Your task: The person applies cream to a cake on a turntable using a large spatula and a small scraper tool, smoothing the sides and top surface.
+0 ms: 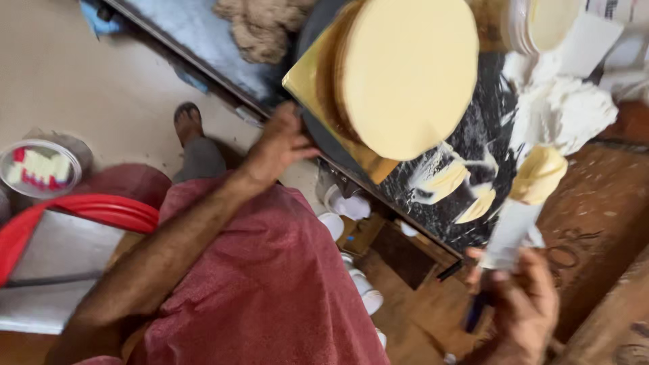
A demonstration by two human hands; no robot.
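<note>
A round cake (405,74) coated in pale yellow cream sits on a gold square board (307,84) atop a dark turntable. My left hand (280,145) rests on the turntable's near edge, fingers curled against it. My right hand (520,311) grips the handle of a flat palette knife (517,220), whose blade tip carries a lump of yellow cream (539,174). The knife is held to the right of the cake, apart from it. The view is tilted and blurred.
The black marbled counter (487,135) is smeared with yellow cream. White cream (568,111) is piled at the right. A bowl (541,23) stands behind. A red-rimmed tub (88,209) and a clear container (40,169) are at the left. Small white cups (348,206) lie below the counter.
</note>
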